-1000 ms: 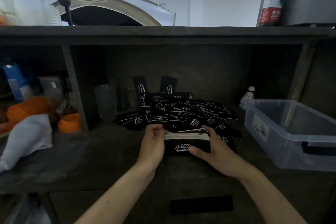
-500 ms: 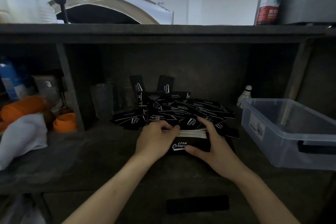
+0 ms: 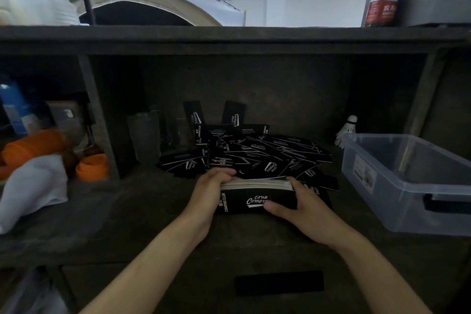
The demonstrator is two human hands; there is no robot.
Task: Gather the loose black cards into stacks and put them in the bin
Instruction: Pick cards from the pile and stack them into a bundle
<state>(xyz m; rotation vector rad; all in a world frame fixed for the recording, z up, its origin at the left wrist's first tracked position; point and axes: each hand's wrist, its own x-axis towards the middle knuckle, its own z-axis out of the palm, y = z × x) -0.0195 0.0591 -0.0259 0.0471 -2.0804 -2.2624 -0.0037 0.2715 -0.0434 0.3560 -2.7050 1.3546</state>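
Note:
A thick stack of black cards (image 3: pixel 254 195) with white "Club Camping" lettering stands on its long edge on the dark shelf. My left hand (image 3: pixel 207 192) grips its left end and my right hand (image 3: pixel 303 202) grips its right end, thumb across the front. Behind the stack lies a loose heap of black cards (image 3: pixel 257 157); two more lean upright against the back wall. A clear plastic bin (image 3: pixel 407 181) sits to the right, apart from my hands.
A shuttlecock (image 3: pixel 346 132) stands behind the bin's left corner. A clear cup (image 3: pixel 144 136) is left of the heap. Past a vertical divider (image 3: pixel 98 120) sit an orange lid (image 3: pixel 91 167), white cloth (image 3: pixel 33 186) and blue bottle. A low shelf overhangs above.
My left hand slid from the top of the stack back to its left end. Both hands now square the stack, which sits slightly nearer to me.

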